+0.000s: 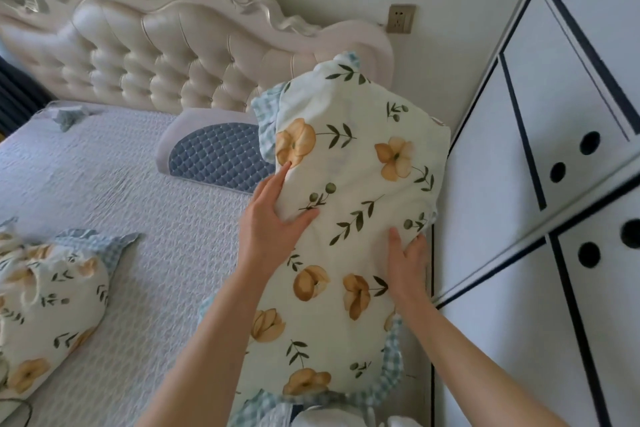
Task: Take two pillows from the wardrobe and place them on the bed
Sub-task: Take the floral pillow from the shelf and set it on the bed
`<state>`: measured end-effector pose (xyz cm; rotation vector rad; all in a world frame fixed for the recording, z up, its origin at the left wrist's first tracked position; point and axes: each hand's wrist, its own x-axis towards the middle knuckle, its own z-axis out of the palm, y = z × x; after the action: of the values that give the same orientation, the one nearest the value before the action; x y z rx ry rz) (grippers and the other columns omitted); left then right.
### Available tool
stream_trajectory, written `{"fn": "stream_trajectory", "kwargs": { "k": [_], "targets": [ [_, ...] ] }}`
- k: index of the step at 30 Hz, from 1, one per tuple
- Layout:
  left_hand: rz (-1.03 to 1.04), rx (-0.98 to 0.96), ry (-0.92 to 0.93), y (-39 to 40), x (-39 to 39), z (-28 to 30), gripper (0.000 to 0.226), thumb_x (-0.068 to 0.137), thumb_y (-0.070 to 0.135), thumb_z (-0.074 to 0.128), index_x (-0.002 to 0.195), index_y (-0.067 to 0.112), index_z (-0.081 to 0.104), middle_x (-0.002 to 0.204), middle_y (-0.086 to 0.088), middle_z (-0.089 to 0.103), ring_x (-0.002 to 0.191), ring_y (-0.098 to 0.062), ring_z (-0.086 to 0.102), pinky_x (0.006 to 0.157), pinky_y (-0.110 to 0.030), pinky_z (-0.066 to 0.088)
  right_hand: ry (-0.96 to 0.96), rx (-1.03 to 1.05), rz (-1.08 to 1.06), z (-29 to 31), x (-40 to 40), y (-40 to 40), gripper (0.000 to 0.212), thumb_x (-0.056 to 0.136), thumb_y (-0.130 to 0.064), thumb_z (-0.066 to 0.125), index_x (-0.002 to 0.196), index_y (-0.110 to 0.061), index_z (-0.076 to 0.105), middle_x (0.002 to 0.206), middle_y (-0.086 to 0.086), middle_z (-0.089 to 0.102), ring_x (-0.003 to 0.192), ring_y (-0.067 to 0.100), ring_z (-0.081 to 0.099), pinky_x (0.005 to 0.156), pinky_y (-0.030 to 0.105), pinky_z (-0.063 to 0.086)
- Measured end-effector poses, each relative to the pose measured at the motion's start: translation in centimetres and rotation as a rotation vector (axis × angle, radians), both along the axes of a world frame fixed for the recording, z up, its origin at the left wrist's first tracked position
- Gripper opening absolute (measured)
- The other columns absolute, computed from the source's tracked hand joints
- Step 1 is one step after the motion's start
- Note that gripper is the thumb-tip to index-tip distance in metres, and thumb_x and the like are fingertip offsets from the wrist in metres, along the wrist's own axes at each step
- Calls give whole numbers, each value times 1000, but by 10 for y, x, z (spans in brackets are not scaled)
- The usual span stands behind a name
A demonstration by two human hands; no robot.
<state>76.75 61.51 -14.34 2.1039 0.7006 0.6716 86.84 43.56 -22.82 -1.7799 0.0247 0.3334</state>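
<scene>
A floral pillow (356, 163) with a blue checked frill is held up lengthwise over the right edge of the bed (138, 204). My left hand (273, 218) grips its left side, thumb on the front. My right hand (407, 260) clasps its right side lower down. A second floral pillow (45, 302) with the same print lies on the bed at the lower left. The wardrobe (554, 156), white with dark trim and round holes, stands close on the right with its doors closed.
A blue quilted contour pillow (214, 156) lies at the head of the bed, partly behind the held pillow. The tufted cream headboard (156, 55) runs along the wall. A wall socket (400, 18) sits above it. A narrow gap separates bed and wardrobe.
</scene>
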Motion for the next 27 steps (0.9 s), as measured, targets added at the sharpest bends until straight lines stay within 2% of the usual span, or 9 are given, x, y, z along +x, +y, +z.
{"fn": "stream_trajectory", "kwargs": {
  "k": [4,8,10,13,17,20,23,25,27],
  "targets": [
    [25,7,-8,25,39,-3,77,69,43,84,137,45,47,123,24,55,103,26,44,81,-6,36,7,-17,10,-5,35,27,65,95,-45,47,146,-14,21,145,8,33,131,23,34,106,33,29],
    [80,-8,-35,47,73,-8,76,69,37,85,135,44,50,123,23,57,103,26,45,84,-4,36,-4,-41,45,-9,75,49,63,94,-44,49,142,-9,28,141,11,40,129,27,40,110,47,34],
    [110,-3,-47,58,90,-10,75,69,36,86,136,42,51,123,23,57,105,25,45,83,-1,35,-8,-25,72,-9,98,64,62,94,-43,50,141,-9,28,141,10,40,129,26,40,110,42,34],
    [158,3,-58,77,120,-13,75,69,36,86,135,41,52,124,21,57,106,23,47,86,-7,37,-16,-32,118,-11,133,88,61,94,-43,49,141,-11,27,140,7,38,130,24,36,108,38,32],
    [211,21,-7,103,167,-12,75,70,38,85,135,46,48,120,27,55,103,24,47,83,-9,37,5,13,213,-20,184,116,60,96,-46,44,144,-20,22,133,-5,34,123,11,34,102,29,29],
    [217,71,71,118,202,-11,72,72,38,82,134,47,48,124,24,57,102,7,53,87,-24,46,13,-10,286,-25,221,130,56,97,-42,44,143,-16,26,134,-5,37,125,12,36,102,28,30],
    [207,157,109,136,231,-13,70,75,35,81,135,45,47,126,22,58,106,-2,56,93,-35,46,11,-122,427,-21,261,146,56,96,-34,48,143,-11,27,142,11,39,129,23,39,105,35,35],
    [190,215,148,148,246,-18,69,74,31,82,134,44,50,126,21,58,104,-2,56,89,-32,45,-73,-235,507,-6,287,162,64,96,-29,51,148,-12,18,146,13,29,124,18,37,99,28,33],
    [164,297,213,159,257,-24,67,74,29,83,134,41,54,127,16,59,105,-9,59,83,-29,43,-309,-277,580,19,309,182,67,94,-25,54,149,-15,17,143,11,28,125,20,39,100,26,33]
  ]
}}
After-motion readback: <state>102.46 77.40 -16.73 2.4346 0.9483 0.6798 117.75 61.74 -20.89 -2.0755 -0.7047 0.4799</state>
